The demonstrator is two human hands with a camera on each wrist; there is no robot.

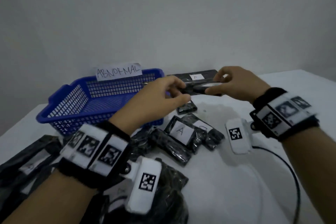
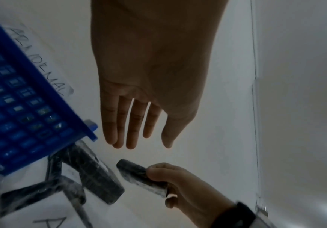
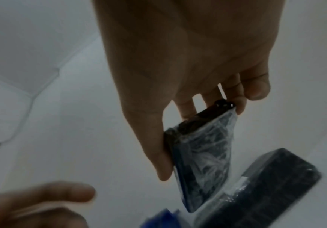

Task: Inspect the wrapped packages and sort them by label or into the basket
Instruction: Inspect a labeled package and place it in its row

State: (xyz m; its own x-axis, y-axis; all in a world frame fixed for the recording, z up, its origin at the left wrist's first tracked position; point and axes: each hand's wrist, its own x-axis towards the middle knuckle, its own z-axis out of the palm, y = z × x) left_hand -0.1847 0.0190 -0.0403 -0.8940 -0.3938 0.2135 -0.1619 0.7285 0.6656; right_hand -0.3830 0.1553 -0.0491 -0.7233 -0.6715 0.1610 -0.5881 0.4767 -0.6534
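The package (image 1: pixel 200 88) hangs above the worktop (image 1: pixel 227 178), just right of the basket (image 1: pixel 101 96); right hand (image 1: pixel 234 83) pinches its end, fingers (image 3: pixel 240 104) and thumb curled round it; left hand (image 1: pixel 160 100) fingers look straight and off it in the wrist view (head view blurs this); turn it slowly, label up; no label shows yet.

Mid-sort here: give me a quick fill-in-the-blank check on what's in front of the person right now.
1. The paper sign on the blue basket reads ____.
2. The hand gripping the wrapped package is the person's ____ one.
3. The labelled package in the middle of the pile bears the letter ____.
Missing words: ABNORMAL; right; A.
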